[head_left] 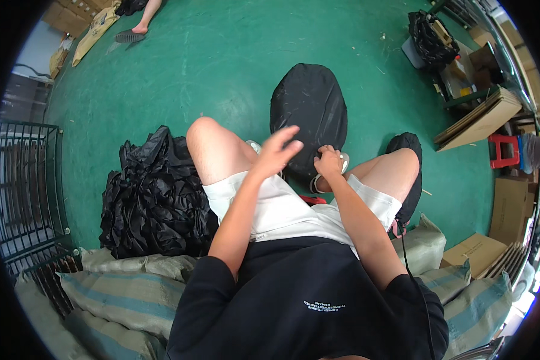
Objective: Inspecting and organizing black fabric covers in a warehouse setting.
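A filled, oval black fabric bag lies on the floor between my feet. My right hand is at its near end, with bent fingers closed on the fabric; whatever lies under the fingertips is hidden. Just left of the bag, my left hand is held up with thumb and fingers apart and nothing in it. Beside my left leg sits a heap of crumpled black fabric bags. Another filled black bag stands against the outside of my right leg.
Striped woven sacks lie behind me on both sides. A black metal rack stands at left. On the right are flat cardboard, a red stool and boxes. Another person's foot shows at far left.
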`<action>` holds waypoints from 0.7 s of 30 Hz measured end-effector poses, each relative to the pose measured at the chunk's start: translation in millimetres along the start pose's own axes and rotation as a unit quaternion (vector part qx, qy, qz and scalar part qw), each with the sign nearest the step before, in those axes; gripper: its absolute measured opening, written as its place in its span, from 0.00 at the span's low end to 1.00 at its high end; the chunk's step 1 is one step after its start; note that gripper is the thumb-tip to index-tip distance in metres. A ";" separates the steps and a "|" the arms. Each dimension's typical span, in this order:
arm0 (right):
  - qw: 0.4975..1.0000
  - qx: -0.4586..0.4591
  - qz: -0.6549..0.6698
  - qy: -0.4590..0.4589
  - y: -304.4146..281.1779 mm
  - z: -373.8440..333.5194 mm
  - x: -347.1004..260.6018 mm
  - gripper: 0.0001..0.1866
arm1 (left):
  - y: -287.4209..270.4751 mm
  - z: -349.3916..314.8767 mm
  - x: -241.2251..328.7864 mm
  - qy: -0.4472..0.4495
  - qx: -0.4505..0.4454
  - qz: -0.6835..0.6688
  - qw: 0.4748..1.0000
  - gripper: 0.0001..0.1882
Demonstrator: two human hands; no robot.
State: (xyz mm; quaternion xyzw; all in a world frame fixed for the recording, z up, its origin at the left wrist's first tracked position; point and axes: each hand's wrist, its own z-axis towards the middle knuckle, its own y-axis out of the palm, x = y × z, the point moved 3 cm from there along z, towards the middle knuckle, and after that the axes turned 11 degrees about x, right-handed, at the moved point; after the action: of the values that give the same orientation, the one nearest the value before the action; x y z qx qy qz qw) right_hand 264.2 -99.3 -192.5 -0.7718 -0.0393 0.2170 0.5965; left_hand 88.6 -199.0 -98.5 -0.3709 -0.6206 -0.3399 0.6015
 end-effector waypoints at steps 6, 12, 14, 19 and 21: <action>0.999 0.053 0.004 -0.006 4.3 -0.2 -5.7 0.17 | -177.8 -69.7 58.3 0.024 0.403 -0.106 0.909 0.13; 0.996 0.071 0.044 -0.015 14.3 -1.3 1.8 0.17 | -274.0 -141.6 -133.7 -0.197 0.479 0.022 0.855 0.09; 0.996 0.066 0.056 -0.017 15.1 -2.9 7.2 0.17 | -270.5 -160.4 -192.2 -0.302 0.399 -0.015 0.866 0.11; 0.993 0.029 0.105 -0.054 17.4 -9.0 -18.6 0.19 | -288.5 -223.8 -316.7 -0.206 0.403 -0.002 0.892 0.21; 0.994 0.040 0.087 -0.052 13.0 -7.0 -0.5 0.19 | -248.0 -198.6 -315.7 -0.295 0.425 0.033 0.855 0.26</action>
State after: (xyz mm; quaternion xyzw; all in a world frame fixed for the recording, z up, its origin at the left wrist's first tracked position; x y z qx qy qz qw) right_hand 263.8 -109.5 -203.2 -0.7355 0.0056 0.3099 0.6024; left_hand -28.4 -510.1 -398.8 -0.1820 -0.8405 0.1024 0.5000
